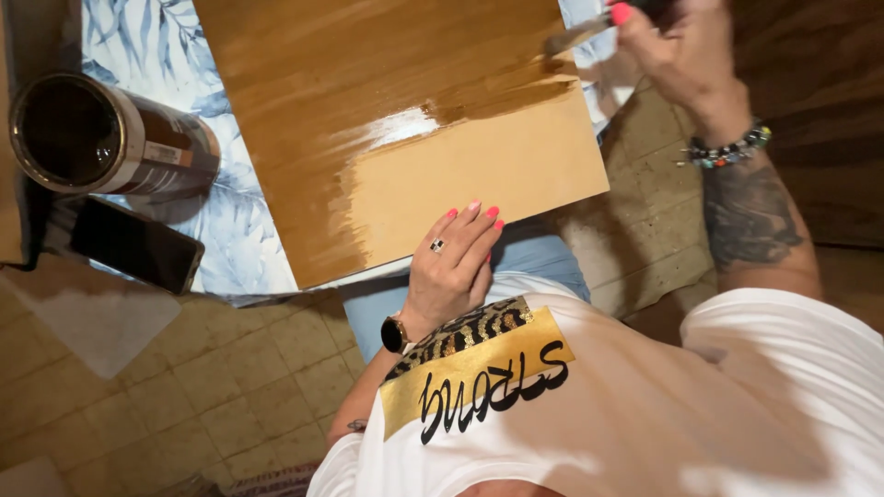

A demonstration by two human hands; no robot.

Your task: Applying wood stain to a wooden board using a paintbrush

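Observation:
A flat wooden board (350,74) lies on a blue leaf-patterned cloth (235,230). Most of the board is dark and glossy with wet brown finish; a paler bare patch (479,175) shows at its near right corner. My right hand (677,51), with a beaded bracelet on the wrist, grips a paintbrush (571,37) whose bristles touch the board's far right edge. My left hand (451,267), wearing a ring and a black watch, rests with its fingertips on the board's near edge beside the bare patch, holding nothing.
An open can (101,138) of dark finish stands on the cloth left of the board. A black phone (133,244) lies just in front of it at the cloth's edge. Beige tiled floor (212,387) lies below, and my white shirt fills the lower right.

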